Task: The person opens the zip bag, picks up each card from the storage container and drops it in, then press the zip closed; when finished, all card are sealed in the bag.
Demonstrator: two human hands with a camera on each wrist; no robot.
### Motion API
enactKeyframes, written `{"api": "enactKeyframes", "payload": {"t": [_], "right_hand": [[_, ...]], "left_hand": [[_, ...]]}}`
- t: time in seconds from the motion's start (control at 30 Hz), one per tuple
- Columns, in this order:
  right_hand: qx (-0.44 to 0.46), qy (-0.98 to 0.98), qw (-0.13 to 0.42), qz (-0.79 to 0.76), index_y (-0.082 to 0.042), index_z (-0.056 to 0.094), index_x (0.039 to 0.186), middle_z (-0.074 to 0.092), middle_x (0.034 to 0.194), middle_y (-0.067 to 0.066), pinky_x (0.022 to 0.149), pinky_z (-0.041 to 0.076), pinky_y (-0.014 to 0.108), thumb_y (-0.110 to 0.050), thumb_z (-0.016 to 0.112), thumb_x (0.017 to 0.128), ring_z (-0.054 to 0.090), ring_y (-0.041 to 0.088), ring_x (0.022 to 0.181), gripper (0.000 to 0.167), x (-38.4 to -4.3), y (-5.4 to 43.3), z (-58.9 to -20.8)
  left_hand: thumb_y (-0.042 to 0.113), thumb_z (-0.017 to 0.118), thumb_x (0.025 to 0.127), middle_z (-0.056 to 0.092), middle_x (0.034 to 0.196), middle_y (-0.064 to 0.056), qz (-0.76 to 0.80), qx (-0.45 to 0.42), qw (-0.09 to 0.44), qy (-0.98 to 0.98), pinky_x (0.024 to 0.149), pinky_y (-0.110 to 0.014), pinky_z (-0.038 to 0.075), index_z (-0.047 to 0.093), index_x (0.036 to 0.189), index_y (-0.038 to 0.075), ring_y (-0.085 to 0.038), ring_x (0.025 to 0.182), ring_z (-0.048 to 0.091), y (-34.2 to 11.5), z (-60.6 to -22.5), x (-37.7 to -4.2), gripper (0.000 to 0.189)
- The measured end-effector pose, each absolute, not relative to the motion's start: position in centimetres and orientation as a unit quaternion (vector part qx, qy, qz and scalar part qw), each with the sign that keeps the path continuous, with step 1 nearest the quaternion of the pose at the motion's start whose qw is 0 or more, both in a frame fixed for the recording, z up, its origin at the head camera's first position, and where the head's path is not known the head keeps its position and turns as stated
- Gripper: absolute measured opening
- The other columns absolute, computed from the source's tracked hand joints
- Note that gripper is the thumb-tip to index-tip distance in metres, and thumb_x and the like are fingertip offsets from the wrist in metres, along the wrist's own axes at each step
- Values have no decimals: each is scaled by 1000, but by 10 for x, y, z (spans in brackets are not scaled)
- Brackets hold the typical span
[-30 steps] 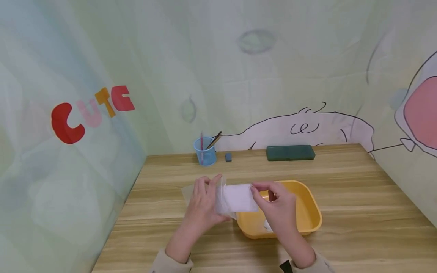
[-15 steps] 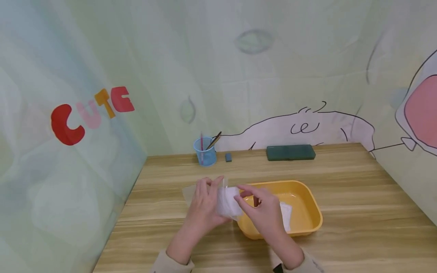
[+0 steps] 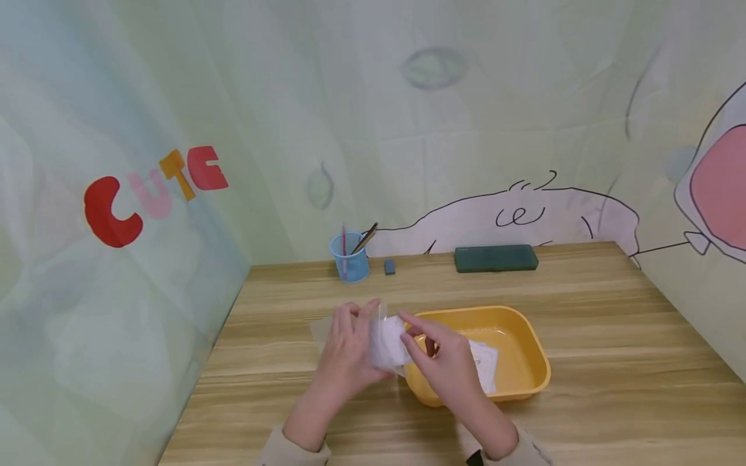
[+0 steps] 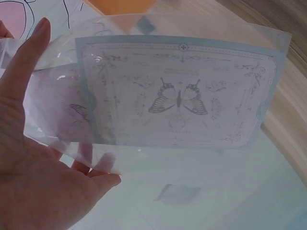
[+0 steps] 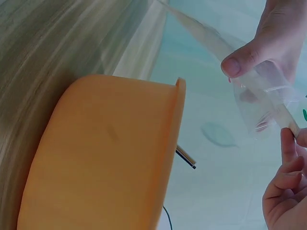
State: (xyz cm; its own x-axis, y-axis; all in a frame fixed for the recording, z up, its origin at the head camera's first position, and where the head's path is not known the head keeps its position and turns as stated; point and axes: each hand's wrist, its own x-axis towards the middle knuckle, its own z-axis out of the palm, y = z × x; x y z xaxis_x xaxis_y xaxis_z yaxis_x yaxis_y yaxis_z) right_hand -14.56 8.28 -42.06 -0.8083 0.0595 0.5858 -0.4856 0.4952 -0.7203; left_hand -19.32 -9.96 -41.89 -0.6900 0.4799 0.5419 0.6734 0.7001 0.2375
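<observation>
My left hand (image 3: 345, 362) grips a clear plastic bag (image 3: 379, 355) by its edges, thumb below and fingers above. A small stack of white paper sheets (image 3: 397, 342) sticks out of its right side. My right hand (image 3: 445, 356) pinches the stack's outer end between thumb and fingertips. In the left wrist view a pale card with a blue border and a butterfly print (image 4: 180, 98) shows through the bag's film, overlapping the stack. The right wrist view catches the bag and stack edge-on between both hands.
A yellow plastic tray (image 3: 541, 372) sits under and beside my right hand, with white paper pieces (image 3: 487, 367) in it. Farther back stand a blue pen cup (image 3: 351, 265), a small blue block (image 3: 390, 266) and a dark green case (image 3: 495, 259).
My right hand has moved left with the stack's end, so less of the white paper sticks out of the bag. More of the paper in the tray now shows. The left hand stays put.
</observation>
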Motion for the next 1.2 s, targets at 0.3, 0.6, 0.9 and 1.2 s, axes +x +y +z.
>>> {"api": "enactKeyframes", "payload": {"t": [0.3, 0.6, 0.9, 1.2], "right_hand": [[100, -815, 279, 497, -27, 72, 109, 65, 78, -19, 37, 30, 20, -21, 76, 84, 40, 3, 48, 26, -148, 75, -426], [142, -857, 243, 432, -24, 72, 115, 60, 86, -20, 46, 37, 19, -17, 74, 86, 40, 1, 54, 30, -145, 72, -430], [152, -870, 215, 417, -26, 75, 103, 51, 93, -16, 45, 38, 21, -20, 69, 90, 39, 2, 53, 16, -146, 90, -427], [21, -933, 140, 330, -16, 74, 99, 58, 95, 2, 54, 44, 28, -23, 75, 85, 48, 13, 62, 16, -152, 159, -437]], "left_hand": [[40, 97, 36, 41, 109, -16, -209, -324, 237, -891, 91, -42, 41, 40, 138, 4, -31, 103, 40, -98, -419, -193, 121], [45, 95, 41, 40, 111, -16, -202, -321, 227, -897, 92, -41, 41, 39, 139, 5, -30, 105, 40, -98, -419, -192, 120], [43, 96, 36, 41, 111, -17, -210, -326, 227, -893, 93, -43, 41, 40, 139, 4, -31, 105, 41, -98, -420, -193, 124], [39, 97, 34, 41, 112, -18, -208, -314, 199, -905, 95, -43, 39, 38, 141, 4, -31, 106, 39, -102, -421, -194, 127]]}}
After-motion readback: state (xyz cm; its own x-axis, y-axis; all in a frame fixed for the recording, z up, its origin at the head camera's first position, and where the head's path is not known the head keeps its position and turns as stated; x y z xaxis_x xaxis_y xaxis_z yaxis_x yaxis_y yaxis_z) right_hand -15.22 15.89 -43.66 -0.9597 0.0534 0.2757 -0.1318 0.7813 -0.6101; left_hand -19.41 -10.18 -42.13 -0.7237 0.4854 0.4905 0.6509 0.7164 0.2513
